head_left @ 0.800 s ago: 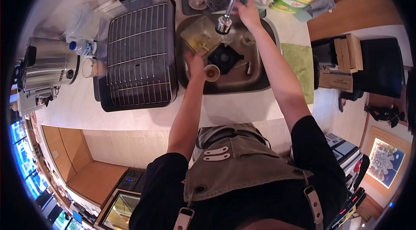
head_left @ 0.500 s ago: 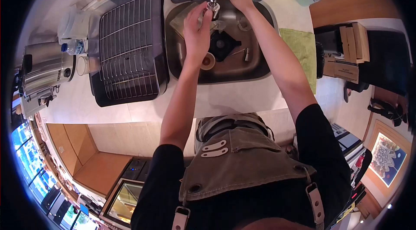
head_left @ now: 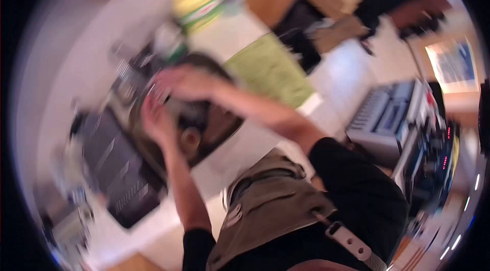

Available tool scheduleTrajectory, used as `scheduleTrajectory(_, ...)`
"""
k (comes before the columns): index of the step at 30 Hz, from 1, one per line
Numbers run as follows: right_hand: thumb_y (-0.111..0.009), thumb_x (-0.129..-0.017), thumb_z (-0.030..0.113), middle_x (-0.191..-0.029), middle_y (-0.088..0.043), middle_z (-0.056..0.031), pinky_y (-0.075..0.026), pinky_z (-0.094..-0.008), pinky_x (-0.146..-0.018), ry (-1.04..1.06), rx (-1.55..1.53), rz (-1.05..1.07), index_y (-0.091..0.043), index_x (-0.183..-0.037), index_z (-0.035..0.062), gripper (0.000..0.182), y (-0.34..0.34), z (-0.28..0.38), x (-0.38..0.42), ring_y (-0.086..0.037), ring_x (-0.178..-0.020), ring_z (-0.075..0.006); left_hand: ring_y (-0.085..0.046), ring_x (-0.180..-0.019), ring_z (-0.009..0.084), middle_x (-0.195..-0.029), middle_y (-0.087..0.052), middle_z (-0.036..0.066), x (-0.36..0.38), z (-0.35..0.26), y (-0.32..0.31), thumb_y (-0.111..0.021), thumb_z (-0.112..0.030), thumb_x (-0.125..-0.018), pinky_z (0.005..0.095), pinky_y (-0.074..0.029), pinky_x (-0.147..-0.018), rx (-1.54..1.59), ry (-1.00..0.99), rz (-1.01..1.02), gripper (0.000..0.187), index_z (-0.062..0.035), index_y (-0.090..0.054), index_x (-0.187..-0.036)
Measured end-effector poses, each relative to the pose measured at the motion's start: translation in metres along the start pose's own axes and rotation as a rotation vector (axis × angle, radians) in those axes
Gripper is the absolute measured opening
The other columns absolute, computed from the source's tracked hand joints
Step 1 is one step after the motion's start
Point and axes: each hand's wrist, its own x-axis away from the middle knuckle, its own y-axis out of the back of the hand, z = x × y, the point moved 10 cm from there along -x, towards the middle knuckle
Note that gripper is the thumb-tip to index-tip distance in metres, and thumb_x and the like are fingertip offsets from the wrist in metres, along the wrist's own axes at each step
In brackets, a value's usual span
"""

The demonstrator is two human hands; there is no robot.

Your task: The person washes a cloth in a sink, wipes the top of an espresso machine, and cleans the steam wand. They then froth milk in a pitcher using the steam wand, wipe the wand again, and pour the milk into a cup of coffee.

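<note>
Where the silver metal tap head [head_left: 162, 94] hangs at ten o'clock over the dark rounded metal sink [head_left: 220, 122], presumably for drainage, the left hand [head_left: 157, 119] and right hand [head_left: 189, 82] crowd it, too blurred to tell whether either grips.

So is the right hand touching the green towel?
Apart. The head view, though blurry, shows part of the sink between the right hand and the towel.

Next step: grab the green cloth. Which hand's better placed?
Right hand, probably: its arm runs alongside the green cloth; the left hand is over the opposite side of the sink, nearer the drying rack. Blur hides whether either hand grips anything.
</note>
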Motion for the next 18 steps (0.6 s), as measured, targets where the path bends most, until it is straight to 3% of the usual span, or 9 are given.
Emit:
scheduleTrajectory(1,-0.055,-0.097,0.027,-0.112,-0.069,-0.0132,-0.051,-0.039,-0.094,-0.407,-0.497,0.093,-0.065,-0.12,0.0079,0.031,0.003,-0.002,-0.003,-0.066,-0.105,-0.0316,-0.058,-0.119,0.0252,-0.13,-0.06,0.018,-0.003,-0.004,-0.004,-0.051,-0.002,-0.093,0.0375,-0.045,-0.104,0.035,0.011,0.07,0.04,0.0039,-0.054,-0.132)
scheduleTrajectory(2,-0.059,-0.092,0.034,-0.11,-0.069,-0.0151,-0.052,-0.0428,-0.091,-0.423,-0.25,0.102,-0.064,-0.117,0.0073,0.037,0.021,0.016,-0.014,-0.066,-0.102,-0.0357,-0.057,-0.121,0.0267,-0.132,-0.058,0.019,-0.019,0.034,0.01,-0.048,-0.003,-0.094,0.04,-0.043,-0.107,0.377,0.128,0.124,0.04,0.0056,-0.052,-0.133)
scheduleTrajectory(3,-0.062,-0.088,0.036,-0.106,-0.068,-0.0177,-0.052,-0.0465,-0.087,-0.409,-0.217,0.089,-0.064,-0.115,0.0057,0.04,-0.001,0.006,-0.011,-0.066,-0.098,-0.0386,-0.058,-0.118,0.0266,-0.13,-0.059,0.019,-0.033,0.051,0.026,-0.051,-0.011,-0.097,0.0384,-0.042,-0.107,0.256,0.041,0.118,0.039,0.0067,-0.053,-0.132)
scheduleTrajectory(4,-0.061,-0.087,0.028,-0.103,-0.067,-0.0194,-0.052,-0.049,-0.083,-0.346,-0.158,0.05,-0.062,-0.114,0.0042,0.036,-0.016,-0.001,-0.016,-0.065,-0.096,-0.0403,-0.057,-0.117,0.0261,-0.127,-0.06,0.017,-0.052,0.055,0.032,-0.053,-0.024,-0.101,0.0364,-0.042,-0.105,-0.035,0.154,0.049,0.043,0.0066,-0.054,-0.131)
scheduleTrajectory(7,-0.061,-0.085,0.014,-0.102,-0.066,-0.0202,-0.052,-0.0489,-0.081,-0.461,-0.249,0.072,-0.062,-0.113,0.0026,0.03,-0.017,0.006,-0.013,-0.065,-0.094,-0.0405,-0.06,-0.103,0.019,-0.118,-0.063,0.011,-0.052,0.042,0.011,-0.052,-0.035,-0.102,0.0319,-0.046,-0.092,0.068,0.37,0.137,0.05,0.0046,-0.055,-0.132)
scheduleTrajectory(10,-0.06,-0.084,0.005,-0.102,-0.067,-0.0198,-0.052,-0.0464,-0.082,-0.374,-0.292,0.026,-0.061,-0.115,0.0013,0.031,-0.014,0.005,-0.009,-0.065,-0.095,-0.0401,-0.06,-0.1,0.0171,-0.116,-0.064,0.011,-0.051,0.026,0.003,-0.049,-0.035,-0.104,0.0319,-0.046,-0.088,-0.03,0.325,0.19,0.049,0.0044,-0.056,-0.132)
scheduleTrajectory(13,-0.061,-0.086,0.013,-0.106,-0.067,-0.0203,-0.051,-0.0458,-0.084,-0.52,-0.358,-0.065,-0.06,-0.116,0.0004,0.032,-0.032,-0.04,-0.002,-0.064,-0.098,-0.0396,-0.061,-0.099,0.0175,-0.112,-0.065,0.012,-0.048,-0.013,-0.007,-0.05,-0.031,-0.104,0.0324,-0.047,-0.087,-0.185,-0.039,0.247,0.044,0.006,-0.057,-0.127)
scheduleTrajectory(16,-0.062,-0.088,0.022,-0.111,-0.066,-0.0234,-0.05,-0.0454,-0.087,-0.872,-0.358,-0.112,-0.06,-0.116,-0.0019,0.037,-0.061,-0.1,0.01,-0.064,-0.103,-0.0398,-0.062,-0.096,0.018,-0.107,-0.067,0.013,-0.037,-0.027,-0.016,-0.052,-0.027,-0.103,0.0326,-0.048,-0.085,-0.295,-0.084,0.272,0.039,0.0063,-0.059,-0.122)
scheduleTrajectory(18,-0.062,-0.088,0.028,-0.111,-0.065,-0.0252,-0.049,-0.0454,-0.089,-0.948,-0.349,-0.118,-0.059,-0.115,-0.004,0.042,-0.079,-0.124,0.011,-0.063,-0.105,-0.0403,-0.063,-0.093,0.0182,-0.105,-0.068,0.014,-0.035,-0.028,-0.02,-0.054,-0.026,-0.102,0.0323,-0.048,-0.084,-0.305,-0.067,0.259,0.036,0.0057,-0.06,-0.119)
